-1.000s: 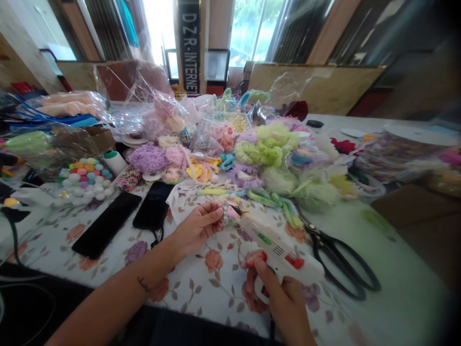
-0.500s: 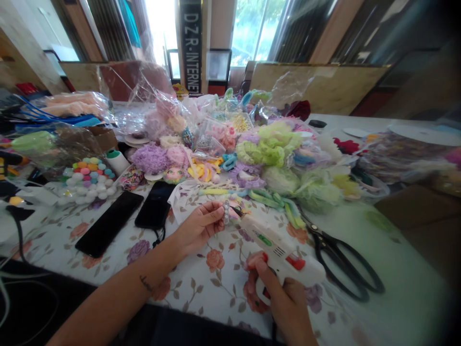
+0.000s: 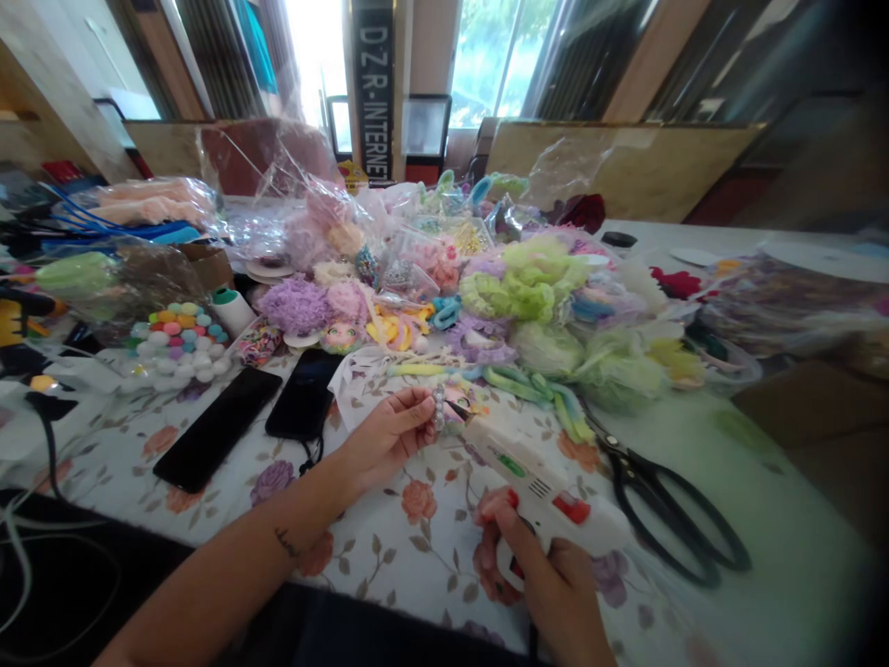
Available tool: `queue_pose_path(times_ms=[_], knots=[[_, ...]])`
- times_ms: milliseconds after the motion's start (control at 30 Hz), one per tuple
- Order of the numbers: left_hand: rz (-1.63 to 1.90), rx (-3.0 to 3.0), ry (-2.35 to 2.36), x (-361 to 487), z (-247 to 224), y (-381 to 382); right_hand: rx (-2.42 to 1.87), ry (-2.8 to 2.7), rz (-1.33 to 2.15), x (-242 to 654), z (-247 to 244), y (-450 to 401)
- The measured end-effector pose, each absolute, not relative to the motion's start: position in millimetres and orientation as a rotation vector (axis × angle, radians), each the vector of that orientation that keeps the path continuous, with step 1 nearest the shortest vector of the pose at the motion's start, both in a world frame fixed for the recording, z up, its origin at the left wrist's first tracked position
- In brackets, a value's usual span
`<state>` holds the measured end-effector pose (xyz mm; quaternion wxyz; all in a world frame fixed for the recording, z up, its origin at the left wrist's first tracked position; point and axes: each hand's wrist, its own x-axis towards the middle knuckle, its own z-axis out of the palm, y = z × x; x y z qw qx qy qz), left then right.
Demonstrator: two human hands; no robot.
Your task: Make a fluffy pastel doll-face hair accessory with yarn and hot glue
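Observation:
Between the thumb and fingers of my left hand (image 3: pixel 395 428) is a small strip of clear beads (image 3: pixel 438 409), held upright above the tablecloth. My right hand (image 3: pixel 548 565) is wrapped round the handle of a white hot glue gun (image 3: pixel 518 468) with a red trigger. The gun's dark nozzle points up and left, close to the beads; whether it touches them I cannot tell. Behind the nozzle lies a piece with a pink and yellow doll-face print (image 3: pixel 462 398), partly hidden by the beads and gun.
Two black phones (image 3: pixel 218 428) (image 3: pixel 304 394) lie left of my left hand. Large black scissors (image 3: pixel 667 505) rest on the right. A heap of green mesh (image 3: pixel 524 283), purple yarn (image 3: pixel 296 306) and plastic bags spreads behind. A tub of pompoms (image 3: pixel 177 347) stands at left on the floral cloth (image 3: pixel 375 547).
The whole view has shifted slightly, so things sit a little further right. The glue gun's nozzle still points at the beads, and both hands keep their grips.

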<state>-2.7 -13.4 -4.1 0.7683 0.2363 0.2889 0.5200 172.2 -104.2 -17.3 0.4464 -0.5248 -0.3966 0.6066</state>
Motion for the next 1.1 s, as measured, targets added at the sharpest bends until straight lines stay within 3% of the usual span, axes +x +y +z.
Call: queue_pose_path(times_ms=[1100], knots=[[1.146, 0.482, 0.609, -5.4, -5.7, -13.7, -1.374, -1.004, 1.43, 173.1, -22.8, -106.4]])
